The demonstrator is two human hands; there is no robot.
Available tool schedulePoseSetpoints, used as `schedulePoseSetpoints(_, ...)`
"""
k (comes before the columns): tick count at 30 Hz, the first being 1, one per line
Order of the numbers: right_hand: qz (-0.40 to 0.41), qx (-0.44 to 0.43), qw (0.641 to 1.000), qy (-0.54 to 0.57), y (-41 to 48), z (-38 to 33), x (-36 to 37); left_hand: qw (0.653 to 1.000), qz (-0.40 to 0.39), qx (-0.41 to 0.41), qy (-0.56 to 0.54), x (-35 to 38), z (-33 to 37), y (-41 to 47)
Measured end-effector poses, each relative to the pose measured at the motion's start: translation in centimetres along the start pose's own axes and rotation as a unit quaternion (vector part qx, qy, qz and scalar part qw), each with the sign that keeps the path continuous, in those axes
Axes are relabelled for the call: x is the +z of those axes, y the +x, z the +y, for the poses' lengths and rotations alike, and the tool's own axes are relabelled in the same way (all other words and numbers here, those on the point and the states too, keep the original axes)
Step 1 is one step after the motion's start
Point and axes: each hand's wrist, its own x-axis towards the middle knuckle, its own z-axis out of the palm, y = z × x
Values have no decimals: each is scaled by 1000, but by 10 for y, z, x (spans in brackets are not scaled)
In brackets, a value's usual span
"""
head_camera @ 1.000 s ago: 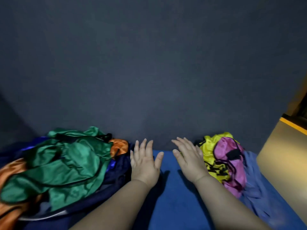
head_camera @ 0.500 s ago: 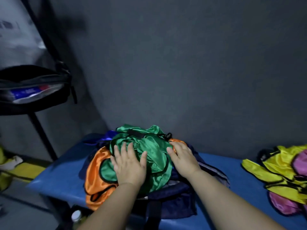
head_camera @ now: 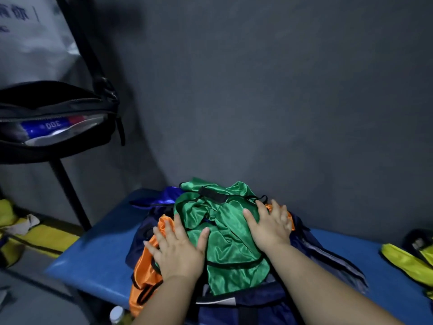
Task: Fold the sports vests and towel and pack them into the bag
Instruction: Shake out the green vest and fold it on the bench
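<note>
Both hands, left hand (head_camera: 178, 252) and right hand (head_camera: 271, 227), are pressing flat with fingers spread on the shiny crumpled green vest (head_camera: 225, 235) that's bulging over the orange vest (head_camera: 143, 270) in the navy bag (head_camera: 246, 306).

The green vest (head_camera: 230, 233) is thin, crumpled cloth with a glossy satin sheen and matt black edging, and the orange vest (head_camera: 143, 273) under it and the yellow vest (head_camera: 405, 263) at the right edge shine the same way. The navy bag (head_camera: 264, 300) beneath is duller woven cloth, on a table (head_camera: 98, 254) whose blue top looks smooth and matt. The grey wall (head_camera: 269, 102) behind is matt and faintly grainy, and the black pouch (head_camera: 54, 151) at left is matt fabric.
</note>
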Motion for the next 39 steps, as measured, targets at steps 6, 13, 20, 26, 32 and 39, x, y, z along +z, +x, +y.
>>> schedulePoseSetpoints(6,-54,29,997,43,19,-5,14,997,20,49,-61,11,5,8)
schedulePoseSetpoints(13,-46,-38,986,159,17,-22,27,983,10,68,-171,17,17,17)
schedulePoseSetpoints(20,60,-114,982,136,2,-31,30,937,-24,63,-343,26,31,22)
schedulePoseSetpoints(26,107,-164,963,187,18,-25,48,965,21,57,-254,36,35,27)
schedulePoseSetpoints(32,-43,-148,953,262,24,-27,44,958,-31,81,-273,43,36,34)
schedulePoseSetpoints(39,129,-194,896,379,9,-29,49,896,39,76,-436,36,51,24)
